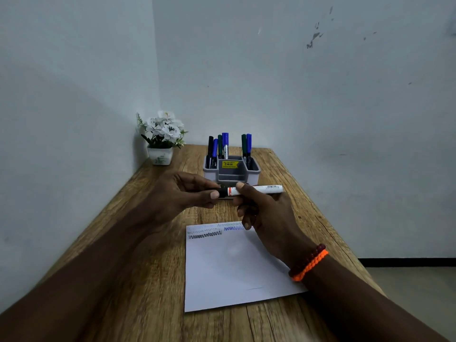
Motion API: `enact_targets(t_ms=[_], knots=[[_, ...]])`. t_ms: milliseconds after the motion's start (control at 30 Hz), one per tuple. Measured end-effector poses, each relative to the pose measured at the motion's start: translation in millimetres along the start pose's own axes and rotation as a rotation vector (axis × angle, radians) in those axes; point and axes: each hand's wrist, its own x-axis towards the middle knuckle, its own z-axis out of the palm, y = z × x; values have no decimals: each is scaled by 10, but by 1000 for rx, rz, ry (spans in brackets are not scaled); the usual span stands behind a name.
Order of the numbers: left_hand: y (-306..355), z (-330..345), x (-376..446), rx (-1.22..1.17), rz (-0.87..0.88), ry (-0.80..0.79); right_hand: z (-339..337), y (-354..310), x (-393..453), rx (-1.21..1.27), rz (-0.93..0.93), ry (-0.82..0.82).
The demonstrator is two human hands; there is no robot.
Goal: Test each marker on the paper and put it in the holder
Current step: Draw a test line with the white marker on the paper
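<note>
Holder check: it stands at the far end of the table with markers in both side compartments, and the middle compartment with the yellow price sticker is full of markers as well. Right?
Not quite. In the head view the holder has markers only in its two side compartments; the middle one, with the yellow price sticker, holds none. The rest stands.

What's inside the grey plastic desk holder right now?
The grey plastic desk holder has four capped markers upright in its left compartment and two in its right. The front centre slot looks empty. Its walls hide the markers' lower ends.
</note>
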Motion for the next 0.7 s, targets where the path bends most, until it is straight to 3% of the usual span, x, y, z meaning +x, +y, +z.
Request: enact_targets(t_ms=[567,700], knots=[[-8,-129,17,1,-41,-64,-51,-114,39,-34,69,-3],[17,-145,45,-148,-74,33,-90,-161,44,-121,86,-78]])
